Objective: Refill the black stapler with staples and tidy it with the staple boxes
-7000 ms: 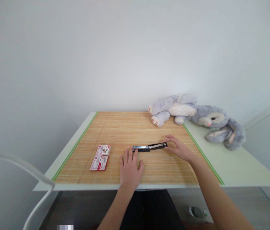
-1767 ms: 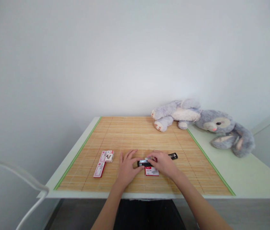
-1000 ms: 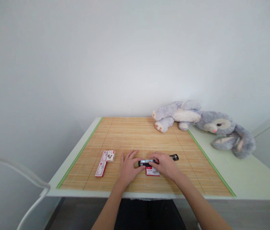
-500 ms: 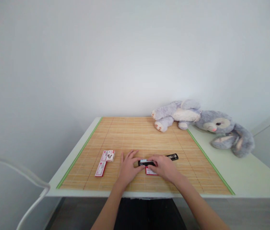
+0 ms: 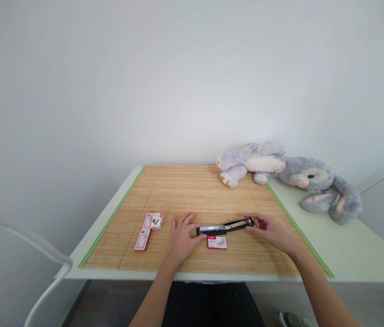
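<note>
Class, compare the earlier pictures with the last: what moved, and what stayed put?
The right hand slid right from the middle of the stapler to pinch its right end, uncovering the red staple box. The left hand stayed at its left end; the other boxes and plush rabbit did not move.

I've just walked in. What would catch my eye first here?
The big grey plush rabbit lying on the table at the far right stands out first. Next is the black stapler, opened flat on the bamboo mat, with the left hand and right hand at its ends.
</note>
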{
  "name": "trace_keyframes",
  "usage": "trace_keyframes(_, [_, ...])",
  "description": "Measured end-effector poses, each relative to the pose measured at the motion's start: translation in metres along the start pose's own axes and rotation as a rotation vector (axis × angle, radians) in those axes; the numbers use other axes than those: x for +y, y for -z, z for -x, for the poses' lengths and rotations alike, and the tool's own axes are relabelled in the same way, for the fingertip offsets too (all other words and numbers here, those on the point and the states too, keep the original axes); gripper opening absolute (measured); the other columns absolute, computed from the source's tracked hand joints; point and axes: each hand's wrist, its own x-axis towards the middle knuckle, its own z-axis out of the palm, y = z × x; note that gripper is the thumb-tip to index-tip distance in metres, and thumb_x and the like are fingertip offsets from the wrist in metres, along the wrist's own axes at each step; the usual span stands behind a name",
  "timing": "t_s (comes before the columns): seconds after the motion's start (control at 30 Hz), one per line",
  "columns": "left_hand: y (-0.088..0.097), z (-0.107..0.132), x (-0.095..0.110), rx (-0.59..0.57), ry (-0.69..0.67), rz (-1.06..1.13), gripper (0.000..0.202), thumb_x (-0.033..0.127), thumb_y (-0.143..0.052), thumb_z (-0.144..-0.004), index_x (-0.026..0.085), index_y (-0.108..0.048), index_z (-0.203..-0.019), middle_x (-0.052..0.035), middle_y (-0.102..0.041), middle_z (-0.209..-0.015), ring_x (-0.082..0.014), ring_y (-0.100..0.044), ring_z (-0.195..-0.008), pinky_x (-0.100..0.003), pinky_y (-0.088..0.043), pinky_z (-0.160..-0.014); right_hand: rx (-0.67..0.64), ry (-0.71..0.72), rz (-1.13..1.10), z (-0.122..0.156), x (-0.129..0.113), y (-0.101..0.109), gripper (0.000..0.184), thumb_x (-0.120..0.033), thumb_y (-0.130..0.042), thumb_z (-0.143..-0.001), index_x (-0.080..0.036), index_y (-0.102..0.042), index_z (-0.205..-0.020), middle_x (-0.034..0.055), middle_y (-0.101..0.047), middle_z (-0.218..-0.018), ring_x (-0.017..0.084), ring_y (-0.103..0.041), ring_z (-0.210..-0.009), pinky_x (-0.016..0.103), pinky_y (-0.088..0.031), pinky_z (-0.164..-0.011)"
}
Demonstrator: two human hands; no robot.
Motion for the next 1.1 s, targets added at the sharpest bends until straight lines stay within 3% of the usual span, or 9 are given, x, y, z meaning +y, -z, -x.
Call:
trace_keyframes(0.2, [-0.001, -0.001, -0.001, 0.004, -0.004, -0.004, 0.033, 0.050, -0.081, -0.084, 0.043, -0.076, -0.115, 0.0030, -0.056, -0.154, -0.0300, -0.040, -0.150, -0.063, 0.005, -0.129, -0.111, -0.008, 0.013, -0.008, 0.005, 0.012, 0.047, -0.055, -0.074, -0.086, -0.023, -0.074, -0.121, -0.0023, -0.056, -0.076, 0.018, -0.052, -0.071, 0.030, -0.041, -0.065])
trace_keyframes(0.4, [-0.002, 0.000, -0.002, 0.016, -0.009, 0.003, 0.033, 0.049, -0.081, -0.084, 0.041, -0.077, -0.116, 0.0023, -0.056, -0.154, -0.0295, -0.040, -0.150, -0.061, 0.001, -0.130, -0.099, 0.132, -0.013, -0.020, -0.038, 0.010, 0.041, -0.058, -0.073, -0.090, -0.024, -0.075, -0.114, -0.0022, -0.056, -0.079, 0.017, -0.050, -0.073, 0.029, -0.040, -0.067])
trace_keyframes(0.53, [-0.002, 0.000, -0.002, 0.010, -0.006, 0.014, 0.033, 0.049, -0.081, -0.084, 0.040, -0.077, -0.116, 0.0016, -0.057, -0.154, -0.0296, -0.040, -0.150, -0.059, -0.001, -0.130, -0.124, 0.245, -0.023, -0.036, -0.069, -0.008, 0.036, -0.055, -0.073, -0.091, -0.025, -0.076, -0.111, -0.0027, -0.052, -0.080, 0.016, -0.049, -0.072, 0.029, -0.039, -0.066])
trace_keyframes(0.7, [-0.001, 0.000, -0.001, 0.001, -0.004, 0.014, 0.034, 0.049, -0.082, -0.083, 0.042, -0.076, -0.117, 0.0031, -0.057, -0.153, -0.0289, -0.040, -0.150, -0.059, -0.003, -0.130, -0.180, 0.318, -0.026, -0.046, -0.091, -0.034, 0.026, -0.047, -0.073, -0.093, -0.023, -0.075, -0.102, -0.0024, -0.053, -0.081, 0.016, -0.050, -0.073, 0.029, -0.039, -0.066])
trace_keyframes(1.1, [0.001, 0.000, 0.001, -0.013, -0.011, 0.013, 0.035, 0.048, -0.081, -0.083, 0.038, -0.077, -0.116, 0.0009, -0.056, -0.154, -0.0286, -0.039, -0.151, -0.057, -0.007, -0.130, -0.183, 0.393, 0.168, -0.057, -0.101, -0.095, 0.011, -0.029, -0.078, -0.084, -0.022, -0.069, -0.084, -0.0021, -0.058, -0.080, 0.017, -0.053, -0.075, 0.027, -0.037, -0.070])
